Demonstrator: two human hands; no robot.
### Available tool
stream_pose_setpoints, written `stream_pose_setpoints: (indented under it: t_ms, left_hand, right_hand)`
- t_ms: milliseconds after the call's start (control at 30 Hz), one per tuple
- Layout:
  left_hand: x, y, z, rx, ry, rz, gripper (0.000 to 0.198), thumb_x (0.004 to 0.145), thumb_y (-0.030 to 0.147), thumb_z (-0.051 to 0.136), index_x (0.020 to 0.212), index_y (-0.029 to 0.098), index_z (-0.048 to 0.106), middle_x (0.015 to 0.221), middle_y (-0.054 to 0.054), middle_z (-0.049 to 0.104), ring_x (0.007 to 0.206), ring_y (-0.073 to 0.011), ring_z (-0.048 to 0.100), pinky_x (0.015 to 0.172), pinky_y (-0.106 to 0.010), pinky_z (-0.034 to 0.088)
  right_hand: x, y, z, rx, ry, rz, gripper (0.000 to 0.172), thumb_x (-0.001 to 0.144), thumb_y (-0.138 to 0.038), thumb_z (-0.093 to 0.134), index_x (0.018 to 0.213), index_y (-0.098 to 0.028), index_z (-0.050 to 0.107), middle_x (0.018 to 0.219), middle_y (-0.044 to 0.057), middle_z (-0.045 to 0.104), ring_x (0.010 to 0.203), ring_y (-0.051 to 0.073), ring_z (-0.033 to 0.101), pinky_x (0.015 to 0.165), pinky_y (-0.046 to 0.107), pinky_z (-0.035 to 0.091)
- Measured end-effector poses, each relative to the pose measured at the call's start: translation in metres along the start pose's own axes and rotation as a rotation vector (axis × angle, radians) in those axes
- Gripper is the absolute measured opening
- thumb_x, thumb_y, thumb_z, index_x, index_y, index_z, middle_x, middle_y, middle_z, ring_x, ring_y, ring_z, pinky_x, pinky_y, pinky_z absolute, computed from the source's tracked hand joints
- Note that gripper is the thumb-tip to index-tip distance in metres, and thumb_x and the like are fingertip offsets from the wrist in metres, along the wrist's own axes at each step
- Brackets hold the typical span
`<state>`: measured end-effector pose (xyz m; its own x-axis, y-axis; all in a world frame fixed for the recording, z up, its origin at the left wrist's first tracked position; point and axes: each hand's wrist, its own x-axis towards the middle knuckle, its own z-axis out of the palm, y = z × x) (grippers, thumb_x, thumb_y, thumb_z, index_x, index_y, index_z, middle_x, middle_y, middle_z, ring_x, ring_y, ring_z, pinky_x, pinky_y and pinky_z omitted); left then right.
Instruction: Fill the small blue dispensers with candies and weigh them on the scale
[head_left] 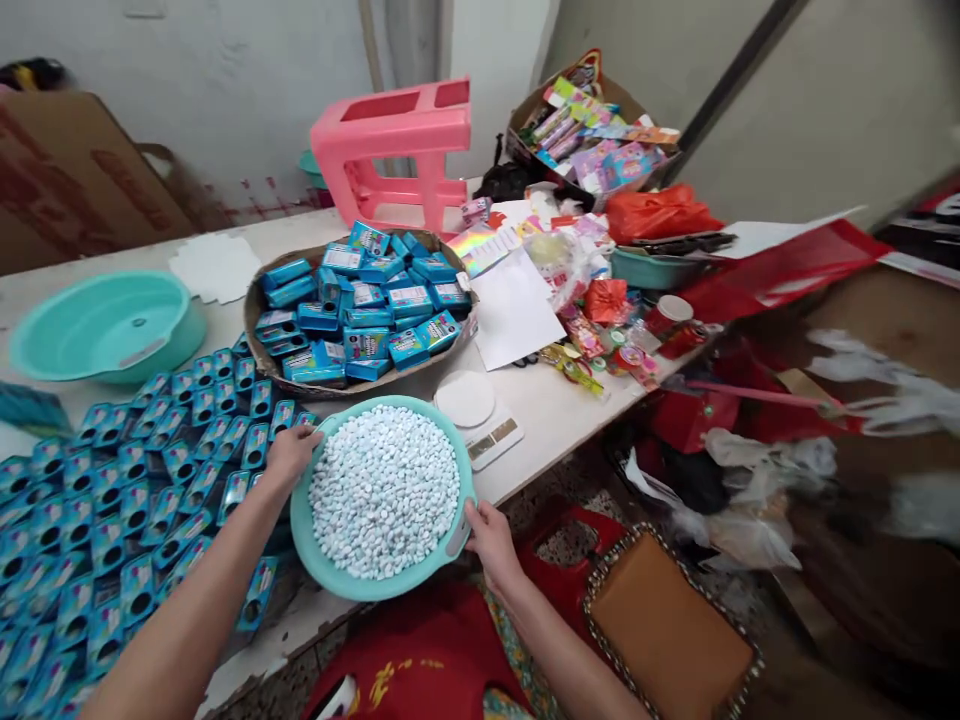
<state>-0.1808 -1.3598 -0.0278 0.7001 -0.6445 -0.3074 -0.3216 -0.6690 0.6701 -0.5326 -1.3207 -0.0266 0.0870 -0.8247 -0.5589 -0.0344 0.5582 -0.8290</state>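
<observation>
I hold a teal basin [300,515] heaped with small white tablets [384,488] at the table's near edge. My left hand [289,452] grips its left rim, fingers curled over the edge. My right hand [489,535] grips the right rim near a pale handle. To the left, rows of small blue open boxes [112,510] cover the table, some touching the basin. Just behind the basin a woven tray [259,350] carries a pile of closed blue boxes [360,305].
An empty teal basin [105,325] sits at far left. A small white scale [480,420] lies right of the held basin. A pink stool [397,150], white paper [514,310], sweets and a carton clutter the back. A woven brown mat [667,630] lies on the floor.
</observation>
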Motion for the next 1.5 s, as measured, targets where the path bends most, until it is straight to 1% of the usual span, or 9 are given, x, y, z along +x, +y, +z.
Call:
stream_pose_setpoints:
  t_ms: [367,533,700,833,933,1067,1167,1333,1500]
  left_hand:
    - [-0.032,0.012,0.010,-0.068,0.154,-0.093,0.035,0.073,0.030,0.058,0.103,0.014,0.067,0.102,-0.009,0.070,0.094,-0.0247,0.062,0.078,-0.029,0.045]
    - [-0.053,0.049,0.008,0.170,0.323,0.018,0.033,0.083,0.031,0.050,0.108,0.016,0.065,0.111,-0.011,0.067,0.104,-0.0275,0.058,0.090,-0.037,0.042]
    - [0.010,0.109,0.007,0.519,0.330,0.391,0.043,0.080,0.010,0.045,0.121,0.016,0.056,0.135,-0.015,0.049,0.126,-0.0281,0.038,0.101,-0.042,0.031]
    - [0.071,0.124,0.017,0.680,0.054,0.286,0.031,0.075,0.006,0.053,0.106,0.008,0.060,0.109,-0.022,0.061,0.114,-0.0330,0.046,0.095,-0.051,0.029]
    - [0.081,0.118,0.011,0.656,0.038,0.293,0.026,0.073,0.008,0.056,0.099,0.009,0.061,0.099,-0.019,0.064,0.108,-0.0317,0.051,0.094,-0.049,0.029]
    - [0.044,0.108,-0.024,0.567,0.095,0.384,0.033,0.075,0.014,0.056,0.108,0.016,0.059,0.114,-0.014,0.062,0.113,-0.0286,0.051,0.098,-0.041,0.032]
    - [-0.007,0.103,-0.042,0.081,0.130,0.401,0.037,0.076,0.026,0.060,0.112,0.018,0.056,0.117,-0.009,0.062,0.109,-0.0248,0.055,0.095,-0.037,0.040]
    - [-0.100,0.100,-0.022,-1.042,-0.082,-0.050,0.040,0.075,0.037,0.066,0.107,0.016,0.055,0.094,-0.006,0.068,0.076,-0.0171,0.064,0.069,-0.032,0.052]
    - [-0.163,0.097,-0.005,-1.438,-0.185,-0.347,0.029,0.073,0.026,0.070,0.098,0.013,0.061,0.080,-0.004,0.069,0.061,-0.0131,0.062,0.054,-0.024,0.051]
  right_hand:
    - [0.028,-0.030,-0.041,-0.184,-0.422,0.285,0.057,0.062,-0.068,0.068,0.083,-0.015,0.059,0.070,0.002,0.064,0.057,0.011,0.061,0.050,0.019,0.048]
    - [0.055,-0.046,-0.059,-0.354,-0.625,0.336,0.057,0.059,-0.069,0.068,0.080,-0.016,0.056,0.073,0.002,0.062,0.061,0.012,0.060,0.049,0.019,0.047]
    - [0.073,-0.064,-0.089,-0.441,-0.649,0.346,0.055,0.055,-0.066,0.072,0.076,-0.017,0.057,0.076,0.003,0.063,0.066,0.014,0.060,0.052,0.021,0.047]
    - [0.084,-0.075,-0.125,-0.484,-0.498,0.325,0.051,0.057,-0.064,0.070,0.077,-0.017,0.061,0.083,0.006,0.067,0.068,0.015,0.062,0.055,0.023,0.048]
    - [0.088,-0.088,-0.151,-0.466,-0.373,0.306,0.052,0.056,-0.063,0.071,0.081,-0.017,0.063,0.086,0.008,0.070,0.076,0.019,0.066,0.063,0.026,0.050]
    - [0.082,-0.109,-0.172,-0.386,-0.299,0.306,0.057,0.053,-0.062,0.074,0.088,-0.017,0.066,0.101,0.011,0.071,0.093,0.025,0.067,0.079,0.031,0.053]
    - [0.067,-0.121,-0.165,-0.370,-0.251,0.228,0.059,0.053,-0.062,0.075,0.090,-0.017,0.065,0.100,0.011,0.071,0.094,0.027,0.067,0.080,0.033,0.053]
    - [0.032,-0.135,-0.105,-0.410,-0.349,-0.078,0.049,0.069,-0.058,0.067,0.095,-0.017,0.062,0.098,0.010,0.069,0.096,0.026,0.065,0.083,0.034,0.052]
    - [0.004,-0.148,-0.041,-0.483,-0.420,-0.574,0.045,0.078,-0.043,0.065,0.115,-0.020,0.054,0.110,0.011,0.064,0.103,0.024,0.060,0.087,0.040,0.050]
